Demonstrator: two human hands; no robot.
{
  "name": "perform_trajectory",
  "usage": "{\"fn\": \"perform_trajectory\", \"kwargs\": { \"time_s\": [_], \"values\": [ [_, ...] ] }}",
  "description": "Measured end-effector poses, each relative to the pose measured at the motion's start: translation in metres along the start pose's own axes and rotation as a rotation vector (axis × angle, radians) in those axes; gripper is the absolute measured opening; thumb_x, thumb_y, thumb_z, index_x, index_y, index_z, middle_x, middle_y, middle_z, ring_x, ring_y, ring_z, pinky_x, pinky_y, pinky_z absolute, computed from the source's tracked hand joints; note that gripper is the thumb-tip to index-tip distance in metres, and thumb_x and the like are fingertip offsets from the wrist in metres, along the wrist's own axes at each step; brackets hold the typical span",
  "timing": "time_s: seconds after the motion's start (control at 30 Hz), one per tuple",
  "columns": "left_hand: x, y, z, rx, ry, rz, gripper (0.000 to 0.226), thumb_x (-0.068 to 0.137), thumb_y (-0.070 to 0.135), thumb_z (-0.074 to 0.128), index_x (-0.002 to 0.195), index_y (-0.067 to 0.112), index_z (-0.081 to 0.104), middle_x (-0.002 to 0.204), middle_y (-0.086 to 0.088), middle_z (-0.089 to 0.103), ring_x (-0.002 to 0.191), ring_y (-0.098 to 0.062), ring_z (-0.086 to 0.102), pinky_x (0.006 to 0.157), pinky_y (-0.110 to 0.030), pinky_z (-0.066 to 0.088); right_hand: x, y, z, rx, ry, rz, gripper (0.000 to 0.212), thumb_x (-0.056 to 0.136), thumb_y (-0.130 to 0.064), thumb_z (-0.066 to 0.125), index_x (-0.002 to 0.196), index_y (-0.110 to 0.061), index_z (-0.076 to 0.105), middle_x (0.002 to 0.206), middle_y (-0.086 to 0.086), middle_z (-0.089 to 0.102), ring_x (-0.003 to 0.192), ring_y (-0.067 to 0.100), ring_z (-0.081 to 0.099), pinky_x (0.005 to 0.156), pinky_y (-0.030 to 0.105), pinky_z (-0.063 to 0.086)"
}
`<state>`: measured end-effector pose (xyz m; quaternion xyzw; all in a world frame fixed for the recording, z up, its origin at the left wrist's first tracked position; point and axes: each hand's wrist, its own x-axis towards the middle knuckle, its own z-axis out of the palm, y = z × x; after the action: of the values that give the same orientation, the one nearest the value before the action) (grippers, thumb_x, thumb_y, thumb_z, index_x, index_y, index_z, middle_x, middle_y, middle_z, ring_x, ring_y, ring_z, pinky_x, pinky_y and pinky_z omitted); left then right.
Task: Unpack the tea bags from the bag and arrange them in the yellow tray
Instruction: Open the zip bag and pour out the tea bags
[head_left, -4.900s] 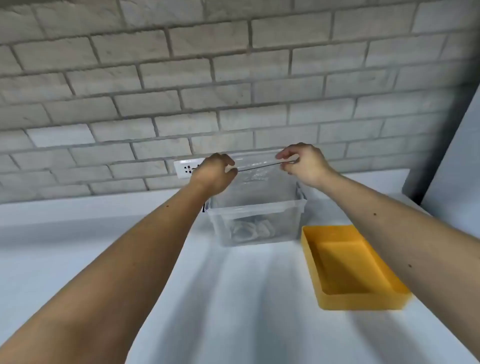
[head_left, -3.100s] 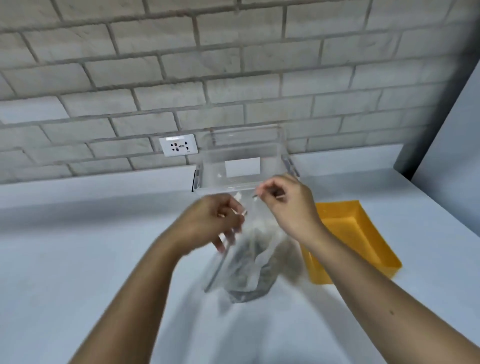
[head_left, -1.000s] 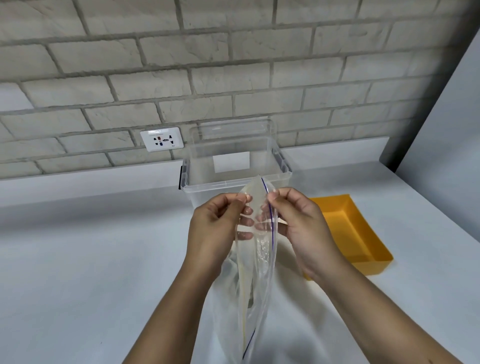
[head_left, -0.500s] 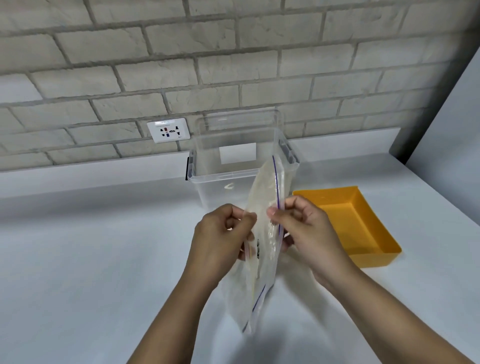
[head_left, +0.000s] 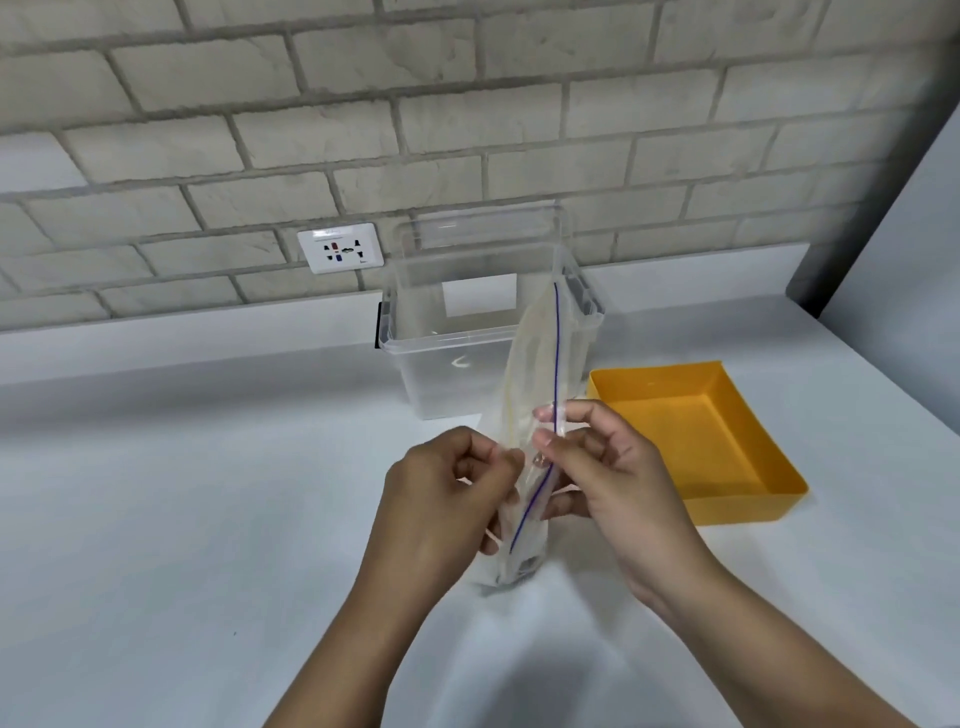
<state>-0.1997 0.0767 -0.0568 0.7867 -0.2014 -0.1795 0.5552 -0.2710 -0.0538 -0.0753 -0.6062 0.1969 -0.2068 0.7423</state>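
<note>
Clear zip bag (head_left: 540, 364) stands upright on the white table (head_left: 182, 519), base down, directly between the two hands. Its top edge rises in front of the clear plastic box (head_left: 441, 379) behind it. A thin blue zip line runs down the bag's right lip, from the top to near the base.

Left hand (head_left: 441, 499): thumb and forefinger meet on the bag's left lip, about halfway up. Fingertips (head_left: 511, 458) are pressed together on the plastic. The other fingers are curled into the palm, with the back of the hand towards the camera.

Right hand (head_left: 608, 478): thumb and forefinger pinch the right lip at the blue line, slightly higher than the left hand's grip. The lower fingers are bent and lie against the bag's right side. The two grips sit close, with only a narrow strip of bag between them.

Both forearms enter from the bottom edge and converge on the bag, wrists roughly level.

Something dark shows low inside the bag, near the base. It is too blurred through the plastic to identify.

Yellow tray (head_left: 748, 506) sits on the table to the right of the right hand, apart from the bag and near the box. A wall socket (head_left: 340, 248) is set in the brick wall (head_left: 415, 104), left of the box.
</note>
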Motion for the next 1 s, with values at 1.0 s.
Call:
{"fn": "perform_trajectory", "kwargs": {
  "time_s": [1.0],
  "values": [
    [0.013, -0.027, 0.018, -1.377, -0.087, -0.442, 0.035, 0.103, 0.022, 0.046, 0.090, 0.002, 0.072, 0.096, -0.008, 0.076, 0.091, -0.020, 0.076, 0.090, -0.044, 0.055, 0.020, 0.000, -0.016, 0.502, -0.067, 0.420, 0.023, 0.095, -0.020, 0.054, 0.100, -0.005, 0.071, 0.093, 0.007, 0.071, 0.086, 0.017, 0.069, 0.081, 0.029, 0.058]
  ]
}}
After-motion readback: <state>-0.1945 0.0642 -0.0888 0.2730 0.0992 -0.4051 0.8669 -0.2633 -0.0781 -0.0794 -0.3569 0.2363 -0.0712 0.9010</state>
